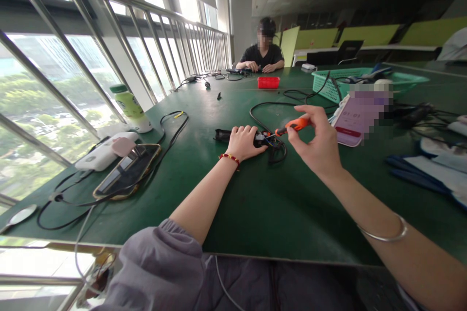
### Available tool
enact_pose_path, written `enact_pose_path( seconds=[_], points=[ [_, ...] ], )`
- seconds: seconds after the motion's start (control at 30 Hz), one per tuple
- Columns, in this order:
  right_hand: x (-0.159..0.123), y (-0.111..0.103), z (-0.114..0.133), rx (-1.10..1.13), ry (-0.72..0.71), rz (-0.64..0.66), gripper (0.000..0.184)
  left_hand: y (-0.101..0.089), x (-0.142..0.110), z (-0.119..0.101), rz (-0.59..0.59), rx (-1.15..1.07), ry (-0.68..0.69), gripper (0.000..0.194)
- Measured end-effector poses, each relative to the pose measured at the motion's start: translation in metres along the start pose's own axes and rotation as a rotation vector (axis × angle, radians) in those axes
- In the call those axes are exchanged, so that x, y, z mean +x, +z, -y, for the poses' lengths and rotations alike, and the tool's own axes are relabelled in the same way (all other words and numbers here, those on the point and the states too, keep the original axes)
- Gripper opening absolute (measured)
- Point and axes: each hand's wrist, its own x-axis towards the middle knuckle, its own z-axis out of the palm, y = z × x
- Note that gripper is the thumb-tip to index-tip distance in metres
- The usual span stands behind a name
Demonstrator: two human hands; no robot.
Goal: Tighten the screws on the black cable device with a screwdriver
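Observation:
My left hand (243, 143) is closed over a black, tube-like electrical device (223, 135) and presses it against the green table. At the device's right end, its inside is exposed, with thin coloured wires and a black cable running off. My right hand (316, 140) grips an orange-handled screwdriver (297, 125) between thumb and fingers. The screwdriver's shaft points left, its tip at the exposed end of the device. Whether the tip sits in a screw is too small to tell.
Right of my hands, a phone (359, 119) leans by a green basket (324, 85) of cables. White-and-blue gloves (430, 170) lie at right. At left are a dark phone (127, 172), power bank (105, 151) and bottle (129, 107). A red box (268, 82) stands ahead; a person (263, 53) sits beyond.

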Motion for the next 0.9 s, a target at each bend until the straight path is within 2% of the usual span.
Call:
enact_pose_path(
  seconds=[0.07, 0.23, 0.43, 0.63, 0.8, 0.9],
  points=[
    [0.0000, -0.0001, -0.0001, -0.005, -0.003, 0.005, 0.036, 0.0008, -0.0001, -0.0004, -0.016, 0.001, -0.001, 0.050],
    [-0.0010, -0.0003, 0.0005, -0.074, 0.101, 0.059, 0.020, -0.0002, -0.0005, -0.0028, -0.012, -0.009, -0.020, 0.048],
    [0.0000, 0.0000, 0.0005, 0.004, -0.013, 0.004, 0.035, -0.0019, -0.0005, -0.0052, 0.008, -0.007, -0.039, 0.046],
    [-0.0007, -0.0008, 0.0007, -0.072, 0.109, 0.065, 0.022, -0.0007, -0.0005, -0.0056, -0.010, -0.006, -0.030, 0.048],
    [-0.0003, -0.0003, 0.0002, -0.003, -0.006, 0.014, 0.036, -0.0012, -0.0005, -0.0067, -0.007, 0.001, -0.034, 0.048],
    [0.0000, -0.0004, 0.0001, -0.022, 0.008, 0.023, 0.035, -0.0012, -0.0005, -0.0066, -0.004, 0.003, -0.032, 0.047]
  ],
)
